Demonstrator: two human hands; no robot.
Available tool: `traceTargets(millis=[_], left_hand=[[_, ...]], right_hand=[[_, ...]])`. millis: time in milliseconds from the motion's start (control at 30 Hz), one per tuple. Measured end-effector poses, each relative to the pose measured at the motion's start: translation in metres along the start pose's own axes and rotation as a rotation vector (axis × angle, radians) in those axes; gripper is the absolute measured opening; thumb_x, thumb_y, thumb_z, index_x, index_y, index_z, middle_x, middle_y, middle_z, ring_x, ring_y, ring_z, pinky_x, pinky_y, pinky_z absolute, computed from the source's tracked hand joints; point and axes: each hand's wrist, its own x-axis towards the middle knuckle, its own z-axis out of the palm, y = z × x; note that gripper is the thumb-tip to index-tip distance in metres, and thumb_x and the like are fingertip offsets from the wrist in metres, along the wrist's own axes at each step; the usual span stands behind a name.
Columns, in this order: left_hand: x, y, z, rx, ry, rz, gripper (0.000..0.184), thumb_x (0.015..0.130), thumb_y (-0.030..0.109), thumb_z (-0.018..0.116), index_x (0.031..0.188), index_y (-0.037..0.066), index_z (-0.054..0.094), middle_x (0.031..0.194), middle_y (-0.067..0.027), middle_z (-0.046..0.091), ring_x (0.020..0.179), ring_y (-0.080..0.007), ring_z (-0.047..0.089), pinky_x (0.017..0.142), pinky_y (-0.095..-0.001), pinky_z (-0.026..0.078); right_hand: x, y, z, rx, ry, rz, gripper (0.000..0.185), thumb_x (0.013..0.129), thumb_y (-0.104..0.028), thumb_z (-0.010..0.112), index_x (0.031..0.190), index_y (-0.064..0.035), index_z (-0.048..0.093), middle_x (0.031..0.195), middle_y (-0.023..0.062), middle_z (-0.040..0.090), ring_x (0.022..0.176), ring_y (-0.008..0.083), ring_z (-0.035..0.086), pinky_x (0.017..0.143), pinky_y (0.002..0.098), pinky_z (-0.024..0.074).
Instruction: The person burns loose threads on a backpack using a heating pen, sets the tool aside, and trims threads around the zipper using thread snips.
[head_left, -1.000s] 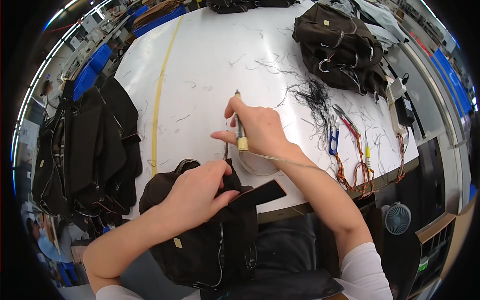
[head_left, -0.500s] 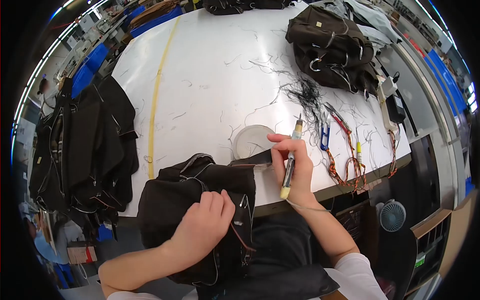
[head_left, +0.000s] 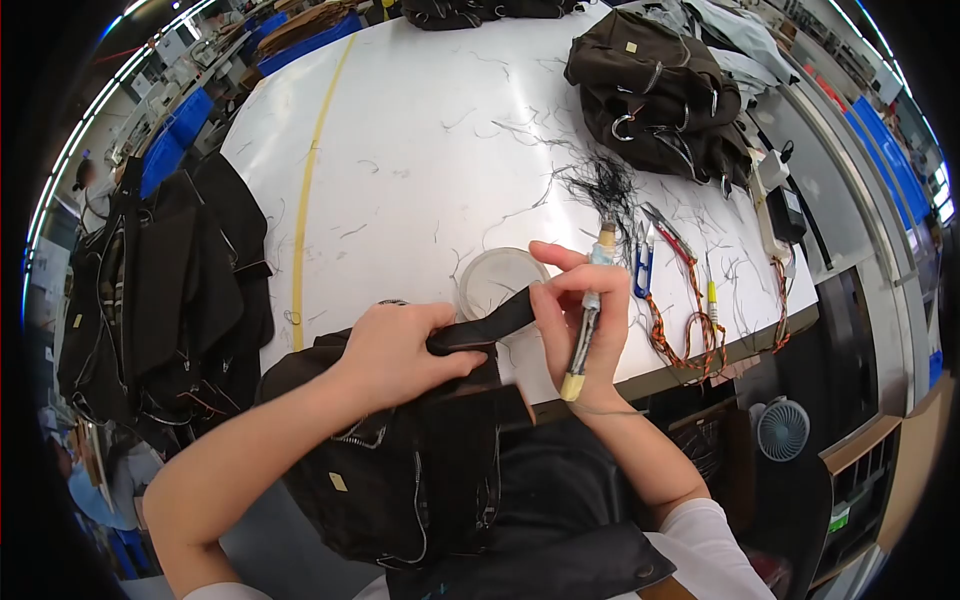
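A black backpack (head_left: pixel 400 480) rests at the table's front edge and over my lap, with a small gold label and zips facing me. My left hand (head_left: pixel 395 350) is closed on a black strap (head_left: pixel 485 328) of it, thumb below. My right hand (head_left: pixel 590 325) grips a slim, taped soldering iron (head_left: pixel 583 345) with a cord at its lower end, its tip pointing away from me. The thumb and fingertips of that hand also touch the strap's far end. Behind the strap lies a round clear dish (head_left: pixel 492 283).
Blue thread snips (head_left: pixel 643 262), red-handled tweezers (head_left: pixel 672 235) and a yellow marker (head_left: pixel 712 300) lie at right beside a thread pile (head_left: pixel 605 187). A brown backpack (head_left: pixel 655 95) sits at the far right, black bags (head_left: pixel 175 290) at left. A small fan (head_left: pixel 782 430) stands below.
My left hand has moved up from the backpack's front to the strap, now lifted and stretched toward my right hand. The backpack has turned, showing its label. My right hand still holds the soldering iron.
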Motion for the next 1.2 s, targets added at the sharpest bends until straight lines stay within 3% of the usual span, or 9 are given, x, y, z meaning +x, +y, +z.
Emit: traceTargets(millis=[133,233,367,533,733,833,967,1100,1200], left_hand=[[-0.010,-0.022,0.025,0.385,0.782,0.447,0.031,0.055,0.016,0.080,0.075,0.011,0.057,0.065,-0.0029,0.053,0.064,-0.0225,0.053,0.068,-0.0341,0.034],[0.011,-0.040,0.051,0.260,0.895,0.450,0.029,0.058,0.015,0.078,0.079,0.011,0.059,0.067,-0.0019,0.054,0.066,-0.0224,0.053,0.069,-0.0345,0.035],[0.008,-0.030,0.045,0.091,0.728,0.345,0.030,0.066,0.024,0.079,0.087,0.010,0.062,0.079,-0.0029,0.061,0.075,-0.0209,0.058,0.075,-0.0316,0.036],[0.013,-0.019,0.028,-0.104,0.484,0.218,0.031,0.071,0.028,0.078,0.085,0.005,0.062,0.075,-0.0082,0.058,0.064,-0.0263,0.056,0.057,-0.0351,0.043],[0.025,-0.018,0.040,-0.013,0.625,0.393,0.027,0.072,0.022,0.078,0.088,0.005,0.064,0.079,-0.0074,0.056,0.071,-0.0253,0.056,0.062,-0.0330,0.044],[0.023,-0.013,0.041,-0.064,0.668,0.375,0.024,0.073,0.021,0.076,0.090,0.007,0.065,0.083,-0.0060,0.056,0.078,-0.0250,0.056,0.067,-0.0347,0.045],[0.024,-0.008,0.039,-0.142,0.631,0.331,0.020,0.075,0.019,0.075,0.087,0.007,0.065,0.081,-0.0048,0.055,0.080,-0.0228,0.056,0.069,-0.0343,0.045],[0.031,-0.013,0.043,-0.383,0.534,0.269,0.013,0.080,0.010,0.072,0.086,0.001,0.065,0.081,-0.0066,0.055,0.074,-0.0177,0.057,0.069,-0.0288,0.046],[0.031,-0.010,0.043,-0.413,0.581,0.258,0.010,0.082,0.008,0.070,0.084,-0.001,0.066,0.080,-0.0064,0.055,0.073,-0.0155,0.056,0.069,-0.0274,0.046]], right_hand=[[-0.015,0.005,-0.006,-0.115,-0.047,0.028,0.024,0.085,0.010,0.060,0.099,-0.0058,0.049,0.113,0.0158,0.064,0.067,0.0054,0.049,0.063,0.0203,0.0437],[-0.011,0.013,-0.008,-0.276,-0.108,-0.016,0.029,0.081,0.010,0.064,0.101,-0.0057,0.051,0.112,0.0158,0.065,0.064,0.0089,0.051,0.060,0.0234,0.0458],[0.001,0.012,-0.012,-0.373,-0.128,-0.045,0.031,0.079,0.010,0.066,0.102,-0.0066,0.052,0.115,0.0140,0.065,0.062,0.0123,0.052,0.060,0.0255,0.0472],[0.000,0.018,-0.015,-0.342,-0.129,-0.016,0.031,0.079,0.009,0.066,0.102,-0.0066,0.053,0.115,0.0137,0.065,0.063,0.0128,0.053,0.061,0.0266,0.0481],[0.011,0.018,-0.026,-0.490,-0.197,-0.134,0.033,0.082,0.008,0.065,0.110,-0.0061,0.055,0.111,0.0129,0.067,0.067,0.0132,0.058,0.065,0.0260,0.0493],[0.012,0.011,-0.024,-0.271,-0.116,-0.101,0.032,0.088,0.005,0.060,0.117,-0.0043,0.054,0.106,0.0124,0.069,0.067,0.0110,0.057,0.069,0.0256,0.0504],[0.011,-0.011,-0.018,0.129,-0.127,0.105,0.032,0.100,-0.013,0.045,0.130,-0.0017,0.047,0.098,0.0150,0.070,0.063,0.0049,0.050,0.065,0.0205,0.0477],[0.007,0.005,-0.013,0.281,-0.113,0.275,0.036,0.103,-0.021,0.041,0.132,-0.0012,0.049,0.078,0.0071,0.065,0.056,0.0029,0.045,0.060,0.0184,0.0440],[0.011,0.009,-0.006,0.301,-0.022,0.445,0.037,0.103,-0.029,0.038,0.118,0.0021,0.053,0.069,0.0022,0.052,0.050,0.0025,0.037,0.070,0.0278,0.0546]])
